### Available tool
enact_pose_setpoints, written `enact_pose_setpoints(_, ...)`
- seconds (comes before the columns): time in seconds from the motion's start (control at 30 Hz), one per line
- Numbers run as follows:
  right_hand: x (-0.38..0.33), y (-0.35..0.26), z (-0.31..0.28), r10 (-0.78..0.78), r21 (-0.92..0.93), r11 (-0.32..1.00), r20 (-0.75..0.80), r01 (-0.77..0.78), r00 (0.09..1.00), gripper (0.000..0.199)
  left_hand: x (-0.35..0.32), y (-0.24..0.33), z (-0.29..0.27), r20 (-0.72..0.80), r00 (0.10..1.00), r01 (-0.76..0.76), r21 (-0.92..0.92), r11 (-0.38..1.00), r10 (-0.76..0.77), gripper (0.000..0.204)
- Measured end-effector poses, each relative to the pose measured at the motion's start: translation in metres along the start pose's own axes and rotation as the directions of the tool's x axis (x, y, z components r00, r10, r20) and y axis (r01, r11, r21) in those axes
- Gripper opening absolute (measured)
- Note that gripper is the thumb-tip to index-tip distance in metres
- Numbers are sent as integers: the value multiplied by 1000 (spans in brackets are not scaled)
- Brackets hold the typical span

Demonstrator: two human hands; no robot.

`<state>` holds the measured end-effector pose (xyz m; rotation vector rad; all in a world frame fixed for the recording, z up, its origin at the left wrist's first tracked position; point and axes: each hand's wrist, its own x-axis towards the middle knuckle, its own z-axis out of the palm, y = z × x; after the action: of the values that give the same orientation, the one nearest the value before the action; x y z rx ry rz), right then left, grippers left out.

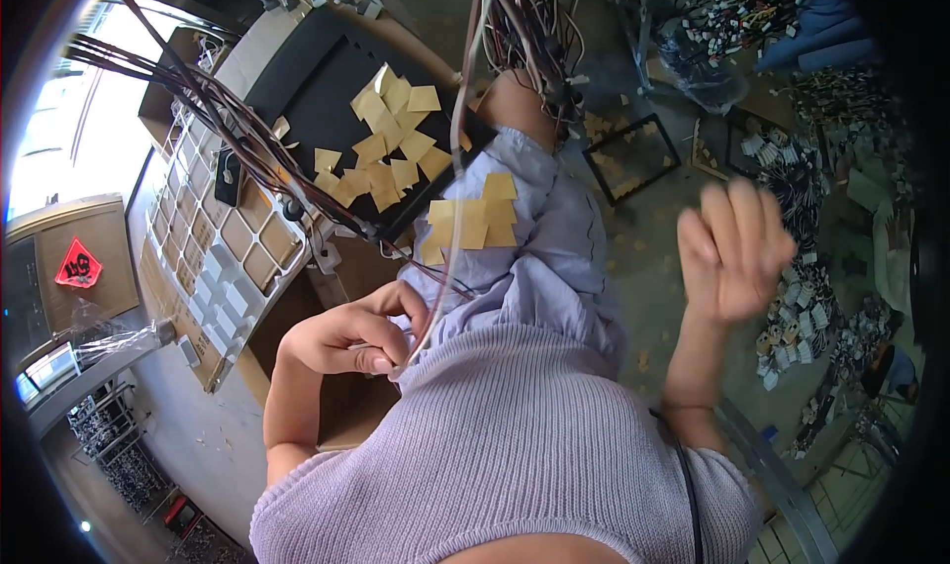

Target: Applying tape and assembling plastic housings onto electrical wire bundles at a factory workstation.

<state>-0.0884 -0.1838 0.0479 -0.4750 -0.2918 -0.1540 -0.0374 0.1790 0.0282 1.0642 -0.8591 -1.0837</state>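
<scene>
My left hand [361, 336] is at the left of my waist, its thumb and fingers pinching a thin, pale cable [456, 183]. From there the cable rises over my lap towards the hanging bundle of dark cables [529, 25] at the top. My right hand [737, 252] is raised off to the right, well apart from the cable. Its fingers are curled in; whatever they hold, if anything, is hidden. Several tan paper-like squares [475, 222] lie on my trouser leg. More tan squares [381, 134] are scattered over a black panel [307, 89] beyond my left knee.
Dark cables [223, 124] stretch across the upper left. Below them stands a white wire rack [203, 203] with pale blocks [220, 292]. A black square frame [633, 158] lies on the floor beyond my knees. Heaps of connectors and cables [792, 317] fill the right side.
</scene>
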Motion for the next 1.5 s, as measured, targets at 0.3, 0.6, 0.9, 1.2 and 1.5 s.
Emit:
enact_pose_setpoints(0.3, 29, 110, -84, 73, -996, 86, 36, 30, 997, 6, -83, 22, 4, 56, 997, -52, 23, 998, 51, 14)
enact_pose_setpoints(0.6, 36, 84, -56, -219, -982, -40, 190, 186, 957, 7, -246, 37, 70, -749, 469, -430, 270, 862, 468, 26)
enact_pose_setpoints(0.9, 67, 97, -41, 33, -956, 219, 207, 195, 978, 3, -373, 47, 109, -843, -56, -321, 523, 789, 536, 18)
enact_pose_setpoints(1.2, 48, 50, -83, 42, -972, 233, -3, -13, 999, 4, -353, 39, 106, -830, -43, -422, 519, 744, 555, 24)
enact_pose_setpoints(1.5, 51, 17, -100, 172, -987, 82, -123, -138, 977, 9, -370, 70, 107, -862, -244, 261, 382, 886, 444, 28)
